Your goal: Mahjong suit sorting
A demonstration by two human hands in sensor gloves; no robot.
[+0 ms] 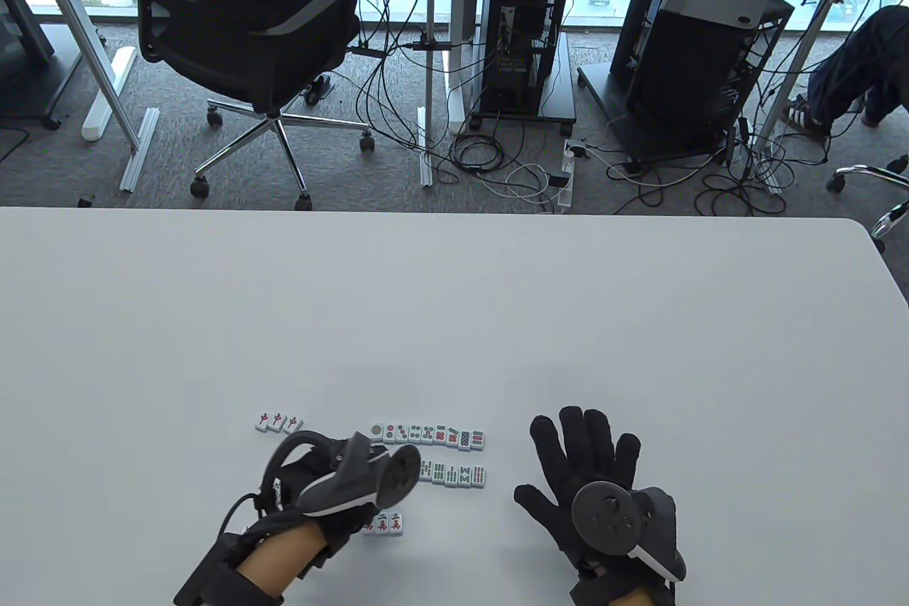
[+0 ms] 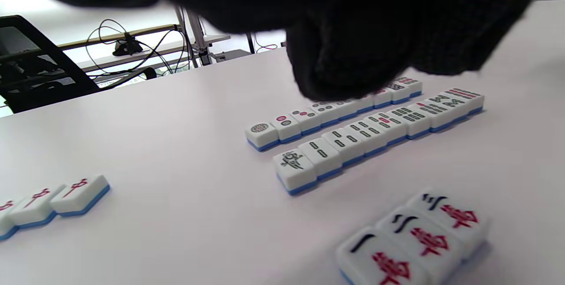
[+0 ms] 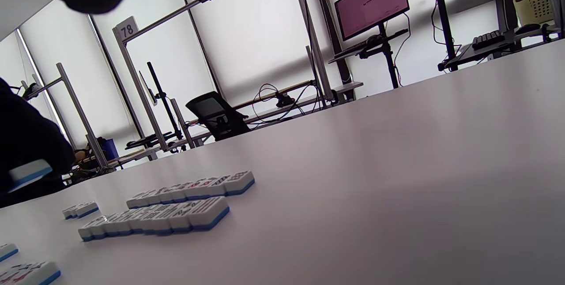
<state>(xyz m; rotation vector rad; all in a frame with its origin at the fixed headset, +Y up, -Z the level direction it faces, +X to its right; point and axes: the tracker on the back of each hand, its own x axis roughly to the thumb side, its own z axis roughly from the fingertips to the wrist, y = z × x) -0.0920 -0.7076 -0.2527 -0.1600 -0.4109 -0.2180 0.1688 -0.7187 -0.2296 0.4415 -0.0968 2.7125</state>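
Note:
Mahjong tiles lie face up in groups on the white table [image 1: 454, 322]. A row of circle tiles [image 1: 428, 434] [image 2: 335, 110] sits above a row of bamboo tiles [image 1: 454, 475] [image 2: 379, 130]. Three red-character tiles [image 1: 278, 423] [image 2: 48, 199] lie to the left. A short row of character tiles [image 1: 383, 524] [image 2: 419, 236] lies nearest me. My left hand [image 1: 369, 453] [image 2: 348, 55] hovers with curled fingers over the left ends of the rows; in the right wrist view it pinches a blue-backed tile [image 3: 27, 173] off the table. My right hand [image 1: 589, 471] lies flat, fingers spread, right of the rows.
The table's far edge [image 1: 454, 212] is well beyond the tiles. Past it stand an office chair [image 1: 241, 45], computer towers [image 1: 522, 30] and loose cables on the floor. A seated person's leg [image 1: 852, 80] shows at the far right.

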